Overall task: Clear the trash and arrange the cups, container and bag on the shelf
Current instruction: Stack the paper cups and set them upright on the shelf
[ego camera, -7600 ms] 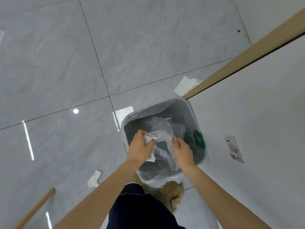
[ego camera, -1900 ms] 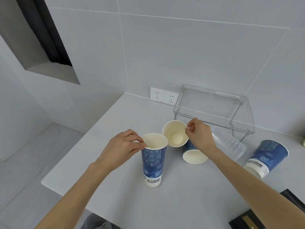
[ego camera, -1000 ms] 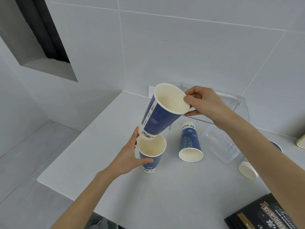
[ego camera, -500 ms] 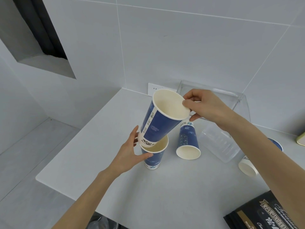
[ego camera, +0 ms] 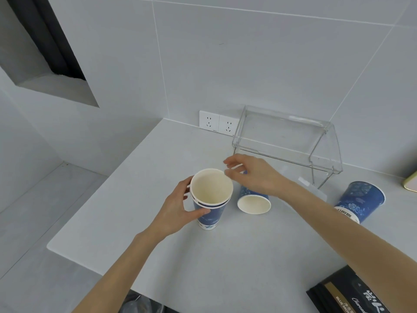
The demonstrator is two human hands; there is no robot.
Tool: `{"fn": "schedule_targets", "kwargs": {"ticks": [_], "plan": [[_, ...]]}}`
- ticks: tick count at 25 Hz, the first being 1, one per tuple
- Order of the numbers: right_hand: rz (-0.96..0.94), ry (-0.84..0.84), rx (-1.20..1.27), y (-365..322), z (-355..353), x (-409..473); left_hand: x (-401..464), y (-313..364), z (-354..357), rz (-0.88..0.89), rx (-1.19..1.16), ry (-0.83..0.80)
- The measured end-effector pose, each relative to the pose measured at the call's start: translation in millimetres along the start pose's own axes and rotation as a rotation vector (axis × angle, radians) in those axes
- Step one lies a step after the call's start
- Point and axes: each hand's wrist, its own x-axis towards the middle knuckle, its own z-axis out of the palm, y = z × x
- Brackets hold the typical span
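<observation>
Two blue paper cups stand nested as one stack (ego camera: 211,199) on the grey counter (ego camera: 225,256). My left hand (ego camera: 178,210) grips the stack's side. My right hand (ego camera: 252,173) hovers just right of the stack's rim, fingers apart and holding nothing. Under that hand a third blue cup (ego camera: 253,199) lies on its side, mouth toward me. A fourth blue cup (ego camera: 358,201) lies tipped at the right. The clear acrylic shelf (ego camera: 286,141) stands against the wall, with a clear plastic container (ego camera: 312,187) partly hidden beneath it. A black bag (ego camera: 352,294) shows at the bottom right.
A double wall socket (ego camera: 218,124) sits left of the shelf. The counter's left edge drops to the tiled floor (ego camera: 33,199). A gold-edged object (ego camera: 411,182) peeks in at the far right. A bin liner (ego camera: 140,304) shows below the counter's front edge.
My right hand lowered the tilted cup into the cup that my left hand holds, then let go and moved right. Earlier, both hands were at the trash bin.
</observation>
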Motion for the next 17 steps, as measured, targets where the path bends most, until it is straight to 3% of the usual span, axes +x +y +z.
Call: {"fn": "schedule_targets", "kwargs": {"ticks": [4, 10, 17], "plan": [[-0.099, -0.089, 0.016, 12, 32, -2, 0, 1, 0, 0.011, -0.025, 0.01], [-0.181, -0.029, -0.089, 27, 53, -4, 0, -1, 1, 0.029, -0.041, 0.001], [-0.126, -0.041, 0.14, 36, 62, -6, 0, 1, 0, 0.044, -0.04, -0.007]]}}
